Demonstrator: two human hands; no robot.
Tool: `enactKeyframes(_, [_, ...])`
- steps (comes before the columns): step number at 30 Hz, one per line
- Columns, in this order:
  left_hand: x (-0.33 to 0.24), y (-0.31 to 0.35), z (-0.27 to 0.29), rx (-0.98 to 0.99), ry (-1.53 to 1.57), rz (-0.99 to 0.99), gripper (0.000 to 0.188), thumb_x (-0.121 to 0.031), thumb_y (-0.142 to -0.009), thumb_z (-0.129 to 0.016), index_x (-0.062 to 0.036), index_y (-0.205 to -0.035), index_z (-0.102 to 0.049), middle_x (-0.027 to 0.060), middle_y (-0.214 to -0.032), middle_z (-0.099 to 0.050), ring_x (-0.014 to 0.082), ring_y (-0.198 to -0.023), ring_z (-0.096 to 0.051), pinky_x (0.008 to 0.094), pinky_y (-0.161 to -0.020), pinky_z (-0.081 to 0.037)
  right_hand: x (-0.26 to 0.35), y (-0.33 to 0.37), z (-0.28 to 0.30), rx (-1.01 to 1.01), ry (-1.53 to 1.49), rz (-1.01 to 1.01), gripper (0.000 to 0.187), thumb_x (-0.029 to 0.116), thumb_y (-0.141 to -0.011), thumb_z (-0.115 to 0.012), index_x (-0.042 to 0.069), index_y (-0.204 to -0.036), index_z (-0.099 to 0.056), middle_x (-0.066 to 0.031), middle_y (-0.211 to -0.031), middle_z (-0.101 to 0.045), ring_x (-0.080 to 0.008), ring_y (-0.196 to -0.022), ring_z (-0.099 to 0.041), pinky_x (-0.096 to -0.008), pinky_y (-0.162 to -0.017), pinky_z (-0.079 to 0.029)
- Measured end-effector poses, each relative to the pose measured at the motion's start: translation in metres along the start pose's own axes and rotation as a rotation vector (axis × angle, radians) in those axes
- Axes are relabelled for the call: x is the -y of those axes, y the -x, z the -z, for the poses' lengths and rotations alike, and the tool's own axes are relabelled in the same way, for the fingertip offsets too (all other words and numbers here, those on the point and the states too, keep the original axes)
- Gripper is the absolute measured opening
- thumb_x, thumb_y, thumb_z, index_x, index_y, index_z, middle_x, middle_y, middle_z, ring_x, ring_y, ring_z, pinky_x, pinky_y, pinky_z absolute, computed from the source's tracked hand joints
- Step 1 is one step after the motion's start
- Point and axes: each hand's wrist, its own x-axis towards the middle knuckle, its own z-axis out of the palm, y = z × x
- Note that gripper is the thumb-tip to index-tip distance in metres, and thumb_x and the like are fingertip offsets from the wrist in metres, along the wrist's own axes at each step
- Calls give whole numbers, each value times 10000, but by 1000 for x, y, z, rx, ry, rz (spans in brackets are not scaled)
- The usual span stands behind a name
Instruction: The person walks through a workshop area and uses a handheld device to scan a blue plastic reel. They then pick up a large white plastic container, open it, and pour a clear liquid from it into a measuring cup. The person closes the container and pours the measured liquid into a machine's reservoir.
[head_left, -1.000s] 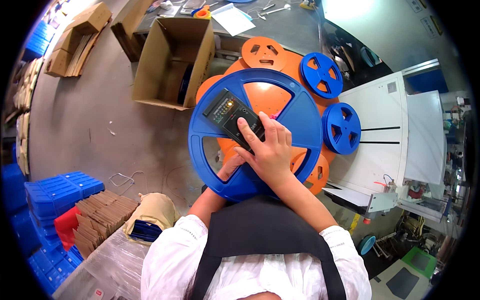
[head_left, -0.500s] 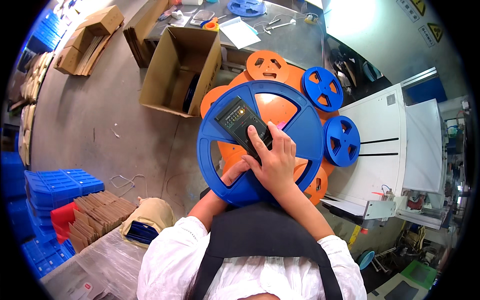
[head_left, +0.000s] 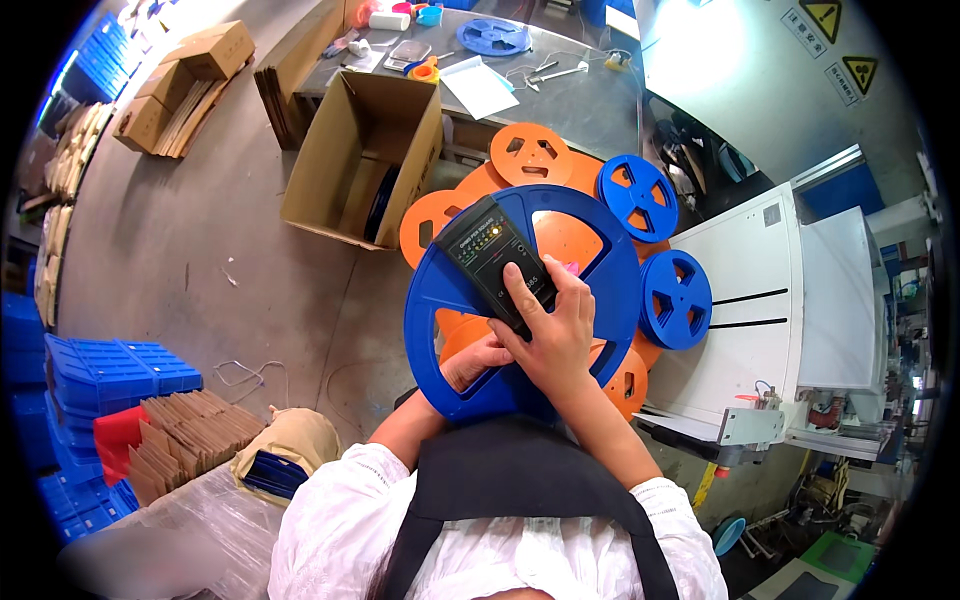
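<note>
Grasps a black boxy handheld meter (head_left: 487, 258) in right hand (head_left: 553, 332). Just beneath, clutches a large blue plastic reel (head_left: 612, 290) with left hand (head_left: 474, 362).

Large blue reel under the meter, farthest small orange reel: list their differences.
The large reel is blue; the far reel is orange. The large reel looks wider than the far reel. The large reel is partly hidden by the black meter; the far reel isn't. Both are round with cutouts.
</note>
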Motion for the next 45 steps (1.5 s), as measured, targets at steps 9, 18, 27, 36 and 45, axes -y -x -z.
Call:
enactKeyframes(9, [2,4,-1,3,-50,59,622,-158,-819,-626,-61,-1371,-354,91,-1185,-547,179,-1045,-556,339,-906,-462,2,1,1,-21,-13,8,628,273,-685,-765,228,-1281,-573,-165,-1231,-476,-303,-1062,-485,-395,-859,-392])
enactKeyframes(18, [-59,-9,-16,-381,-876,-125,769,-64,-717,-726,-135,-1408,-396,70,-1077,-515,157,-984,-503,320,-869,-439,-56,5,50,-282,-1067,-645,757,28,-795,-588,91,-1470,-251,-83,-1295,-461,-181,-1116,-489,-280,-910,-437])
enactKeyframes(27, [-87,6,-50,-582,-2217,-521,801,-55,-612,-753,-271,-1326,-463,149,-1278,-423,293,-1164,-430,430,-1000,-279,-43,50,58,-36,-174,-124,648,163,-603,-804,102,-1213,-596,-183,-1242,-485,-327,-1075,-481,-418,-907,-388])
enactKeyframes(36, [-83,3,-67,-475,-2138,-584,832,-27,-553,-774,-242,-1301,-478,113,-1318,-428,269,-1159,-448,401,-1012,-283,-39,50,39,101,127,-24,632,241,-624,-791,220,-1229,-611,-150,-1234,-502,-279,-1041,-485,-400,-887,-334])
enactKeyframes(45, [-86,0,-68,-449,-2103,-653,844,-24,-567,-758,-273,-1312,-451,130,-1301,-431,282,-1165,-446,433,-993,-286,-42,46,39,82,143,-3,633,233,-616,-795,209,-1223,-616,-159,-1240,-501,-287,-1061,-489,-399,-883,-342])
